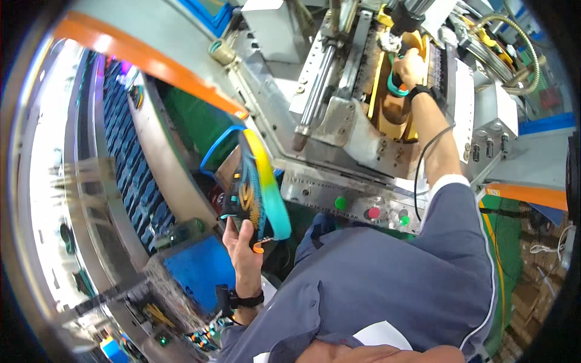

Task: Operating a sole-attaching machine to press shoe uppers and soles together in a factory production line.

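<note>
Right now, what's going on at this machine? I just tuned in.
A person in a grey-blue work shirt stands at a metal shoe-making machine. Their left hand holds a colourful sports shoe with a yellow-to-teal sole, down at their side, away from the machine. Their right hand reaches into the machine's yellow cradle, gripping a teal piece there. Green and red buttons sit on the front panel, untouched.
</note>
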Available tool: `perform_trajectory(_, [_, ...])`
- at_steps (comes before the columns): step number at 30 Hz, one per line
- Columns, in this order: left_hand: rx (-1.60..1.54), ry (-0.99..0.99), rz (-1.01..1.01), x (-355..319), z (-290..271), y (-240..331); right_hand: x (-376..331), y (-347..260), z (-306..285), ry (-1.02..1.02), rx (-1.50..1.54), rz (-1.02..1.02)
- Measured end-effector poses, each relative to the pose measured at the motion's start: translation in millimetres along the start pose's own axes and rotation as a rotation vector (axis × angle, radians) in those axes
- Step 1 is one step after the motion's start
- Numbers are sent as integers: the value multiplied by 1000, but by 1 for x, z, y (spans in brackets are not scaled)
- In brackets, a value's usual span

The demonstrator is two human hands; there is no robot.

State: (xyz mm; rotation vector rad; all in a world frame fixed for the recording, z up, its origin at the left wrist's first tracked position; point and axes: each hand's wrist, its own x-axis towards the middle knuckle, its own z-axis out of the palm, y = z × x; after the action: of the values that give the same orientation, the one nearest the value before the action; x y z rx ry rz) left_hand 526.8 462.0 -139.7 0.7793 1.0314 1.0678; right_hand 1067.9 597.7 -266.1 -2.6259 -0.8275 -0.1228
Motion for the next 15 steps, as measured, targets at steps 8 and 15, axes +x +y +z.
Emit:
perform_trajectory(8, [-10,491,84,-112,-30,-63,-237,-37,-106,-67,675,-706])
perform_trajectory(15, [-184,635,-111,-180,-25,-98,-385,5,41,-483,481,-1088])
